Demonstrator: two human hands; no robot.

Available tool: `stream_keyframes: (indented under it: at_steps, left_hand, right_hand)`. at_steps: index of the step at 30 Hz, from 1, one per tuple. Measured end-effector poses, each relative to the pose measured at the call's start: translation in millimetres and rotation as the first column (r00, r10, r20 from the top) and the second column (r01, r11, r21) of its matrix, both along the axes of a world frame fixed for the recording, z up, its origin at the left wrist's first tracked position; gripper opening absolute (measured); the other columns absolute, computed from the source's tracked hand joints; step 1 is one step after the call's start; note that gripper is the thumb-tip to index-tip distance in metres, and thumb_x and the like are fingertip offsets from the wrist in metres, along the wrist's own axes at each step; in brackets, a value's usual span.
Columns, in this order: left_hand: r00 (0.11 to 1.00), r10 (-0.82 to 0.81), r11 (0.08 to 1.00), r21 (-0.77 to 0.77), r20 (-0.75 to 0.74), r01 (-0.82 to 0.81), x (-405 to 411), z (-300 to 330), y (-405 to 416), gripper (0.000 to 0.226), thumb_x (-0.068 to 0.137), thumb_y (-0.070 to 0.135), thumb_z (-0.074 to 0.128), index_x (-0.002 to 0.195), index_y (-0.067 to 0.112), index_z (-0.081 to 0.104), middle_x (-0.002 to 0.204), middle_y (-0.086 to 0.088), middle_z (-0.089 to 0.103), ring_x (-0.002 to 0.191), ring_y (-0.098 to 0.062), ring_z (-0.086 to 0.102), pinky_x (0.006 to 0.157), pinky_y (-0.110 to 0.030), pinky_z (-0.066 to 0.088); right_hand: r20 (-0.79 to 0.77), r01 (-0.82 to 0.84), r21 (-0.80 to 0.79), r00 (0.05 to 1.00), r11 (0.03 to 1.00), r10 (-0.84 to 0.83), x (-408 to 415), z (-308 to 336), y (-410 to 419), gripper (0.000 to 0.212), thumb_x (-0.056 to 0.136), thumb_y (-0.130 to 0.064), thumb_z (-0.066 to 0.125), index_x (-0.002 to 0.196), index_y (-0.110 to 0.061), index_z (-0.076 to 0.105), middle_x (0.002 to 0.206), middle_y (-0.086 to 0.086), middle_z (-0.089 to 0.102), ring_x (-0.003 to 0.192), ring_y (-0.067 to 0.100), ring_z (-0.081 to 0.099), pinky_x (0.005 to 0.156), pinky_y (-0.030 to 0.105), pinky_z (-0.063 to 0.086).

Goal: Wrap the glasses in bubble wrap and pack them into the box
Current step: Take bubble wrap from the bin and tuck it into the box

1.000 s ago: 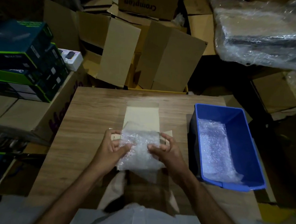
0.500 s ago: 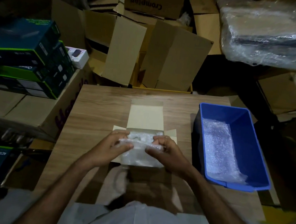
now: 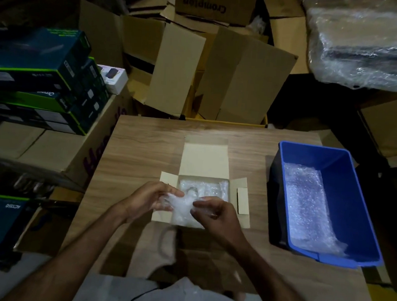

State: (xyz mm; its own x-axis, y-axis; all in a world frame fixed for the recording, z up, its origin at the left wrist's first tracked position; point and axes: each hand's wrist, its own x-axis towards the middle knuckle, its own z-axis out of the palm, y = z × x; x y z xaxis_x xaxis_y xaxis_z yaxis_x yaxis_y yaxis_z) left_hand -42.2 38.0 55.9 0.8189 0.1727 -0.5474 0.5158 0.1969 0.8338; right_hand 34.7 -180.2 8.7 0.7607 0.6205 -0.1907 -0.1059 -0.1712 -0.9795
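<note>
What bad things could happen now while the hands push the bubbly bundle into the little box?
The bundle is only halfway into the box, gripped by the left hand and right hand. Pushing hard might crack a glass inside. The wrap looks loose at its top, so it might open. The box already looks full of wrapped things, so its lid might not shut.

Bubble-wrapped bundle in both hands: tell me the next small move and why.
Probably lower the bubble-wrapped bundle into the near end of the small box. The left hand and right hand grip it right above the open box, whose far end already holds wrapped pieces, flaps spread.
</note>
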Motion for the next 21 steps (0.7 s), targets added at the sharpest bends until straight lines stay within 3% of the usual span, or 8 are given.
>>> stream_keyframes:
  at_steps: [3, 5, 7, 11, 13, 15, 18, 21]
  left_hand:
    - [0.996, -0.090, 0.977, 0.198, 0.023, 0.083, 7.0, -4.6, 8.6, 0.028, 0.095, -0.006, 0.060, 0.121, 0.003, 0.066, 0.113, -0.014, 0.073, 0.089, -0.022, 0.072, 0.067, -0.027, 0.060]
    - [0.987, -0.161, 0.937, 0.316, 0.011, 0.150, 16.8, -12.5, 16.7, 0.042, 0.091, -0.009, 0.063, 0.128, 0.011, 0.061, 0.114, -0.012, 0.073, 0.094, -0.025, 0.073, 0.069, -0.032, 0.061]
    - [0.972, -0.236, 0.851, 0.481, -0.009, 0.211, 30.7, -23.9, 26.4, 0.035, 0.090, -0.004, 0.067, 0.120, 0.016, 0.068, 0.109, -0.009, 0.074, 0.097, -0.027, 0.072, 0.078, -0.040, 0.062]
    - [0.894, -0.439, 0.503, 0.801, -0.087, 0.325, 57.8, -42.0, 35.3, 0.022, 0.087, 0.013, 0.074, 0.084, 0.034, 0.072, 0.097, 0.012, 0.072, 0.089, -0.005, 0.067, 0.078, -0.037, 0.060]
    - [0.844, -0.521, 0.307, 0.895, -0.127, 0.324, 67.7, -45.2, 31.6, 0.026, 0.086, 0.012, 0.074, 0.082, 0.036, 0.067, 0.098, 0.015, 0.064, 0.090, -0.002, 0.058, 0.073, -0.025, 0.051]
    - [0.792, -0.580, 0.136, 0.935, -0.192, 0.326, 77.1, -51.4, 30.6, 0.023, 0.084, 0.010, 0.074, 0.082, 0.032, 0.069, 0.098, 0.012, 0.059, 0.093, -0.007, 0.054, 0.073, -0.025, 0.046]
    - [0.728, -0.625, -0.013, 0.936, -0.282, 0.352, 87.1, -64.5, 33.4, 0.025, 0.076, 0.003, 0.072, 0.082, 0.027, 0.070, 0.094, 0.005, 0.062, 0.093, -0.018, 0.058, 0.074, -0.039, 0.050]
    - [0.656, -0.657, -0.134, 0.914, -0.372, 0.384, 92.7, -67.3, 34.2, 0.021, 0.083, 0.009, 0.067, 0.088, 0.028, 0.075, 0.098, 0.005, 0.067, 0.098, -0.022, 0.060, 0.081, -0.040, 0.049]
  right_hand:
    - [0.171, 0.087, 0.020, 0.981, 0.996, -0.089, -5.3, -5.9, 9.7, 0.033, 0.084, -0.012, 0.081, 0.114, -0.017, 0.069, 0.109, -0.008, 0.071, 0.099, 0.008, 0.069, 0.079, 0.029, 0.061]
    - [0.218, 0.123, -0.022, 0.969, 0.992, -0.116, -7.8, -11.9, 17.8, 0.037, 0.084, -0.011, 0.080, 0.117, -0.020, 0.066, 0.111, -0.012, 0.069, 0.098, 0.004, 0.068, 0.077, 0.021, 0.057]
    - [0.263, 0.127, -0.079, 0.959, 0.989, -0.102, -9.5, -24.3, 26.5, 0.023, 0.085, -0.009, 0.077, 0.105, -0.019, 0.072, 0.102, -0.011, 0.072, 0.094, 0.004, 0.069, 0.076, 0.026, 0.058]
    - [0.241, 0.107, -0.168, 0.968, 0.980, -0.065, -18.4, -41.9, 44.5, 0.021, 0.085, -0.013, 0.070, 0.105, -0.015, 0.075, 0.110, -0.005, 0.063, 0.101, 0.007, 0.065, 0.083, 0.034, 0.061]
    - [0.175, 0.068, -0.234, 0.984, 0.970, -0.027, -22.1, -41.7, 52.5, 0.023, 0.084, -0.026, 0.068, 0.107, -0.028, 0.070, 0.118, -0.004, 0.058, 0.105, 0.006, 0.062, 0.088, 0.033, 0.060]
    - [0.085, 0.002, -0.271, 0.996, 0.963, 0.022, -25.1, -44.0, 60.0, 0.022, 0.086, -0.035, 0.065, 0.108, -0.033, 0.063, 0.123, -0.002, 0.054, 0.107, 0.009, 0.062, 0.092, 0.035, 0.059]
    - [0.140, -0.032, -0.331, 0.987, 0.943, 0.082, -26.7, -49.0, 67.4, 0.038, 0.094, -0.034, 0.053, 0.118, -0.009, 0.068, 0.122, 0.001, 0.050, 0.106, 0.015, 0.060, 0.095, 0.039, 0.056]
    - [0.265, 0.003, -0.403, 0.957, 0.915, 0.114, -27.6, -53.1, 72.4, 0.026, 0.096, -0.022, 0.059, 0.111, -0.007, 0.074, 0.120, 0.007, 0.062, 0.107, 0.020, 0.062, 0.093, 0.039, 0.054]
